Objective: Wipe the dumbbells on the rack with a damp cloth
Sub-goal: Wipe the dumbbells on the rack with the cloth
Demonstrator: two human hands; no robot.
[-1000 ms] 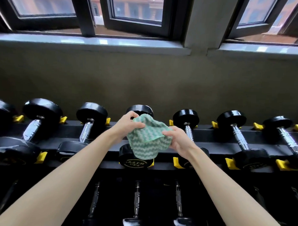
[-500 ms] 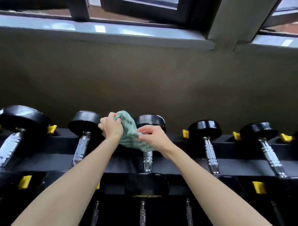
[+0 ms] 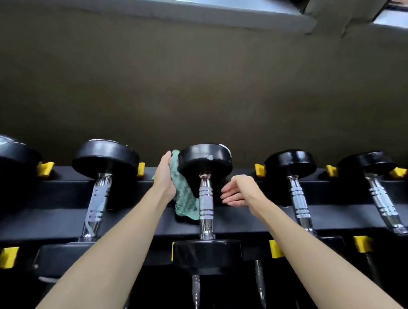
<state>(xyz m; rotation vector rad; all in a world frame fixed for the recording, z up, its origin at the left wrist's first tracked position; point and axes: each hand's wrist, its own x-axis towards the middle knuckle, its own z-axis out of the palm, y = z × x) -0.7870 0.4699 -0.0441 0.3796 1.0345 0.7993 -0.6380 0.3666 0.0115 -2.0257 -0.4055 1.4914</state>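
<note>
I see a row of dumbbells on the rack [image 3: 335, 216], each cradled between yellow stops [image 3: 259, 169], with a dull wall [image 3: 200, 85] close behind. The left neighbour [image 3: 99, 197] and the right neighbour [image 3: 298, 199] flank the middle dumbbell [image 3: 206, 200], and their far heads narrow the gaps on both sides.

The middle dumbbell lies with its long axis running away from me. Its far head is against the back rail, its near head is at the front rail, and the knurled handle bridges the two.

My left hand [image 3: 166, 176] has straight fingers and presses the cloth [image 3: 185, 195] flat against the left side of the far head. The cloth's loose end hangs beside the handle and touches it. My right hand [image 3: 237, 192] is slack and holds nothing, its fingers pointing at the handle from the right, just beside it.

Open room lies above the heads and over the handle. The slot by my left hand is tight.
</note>
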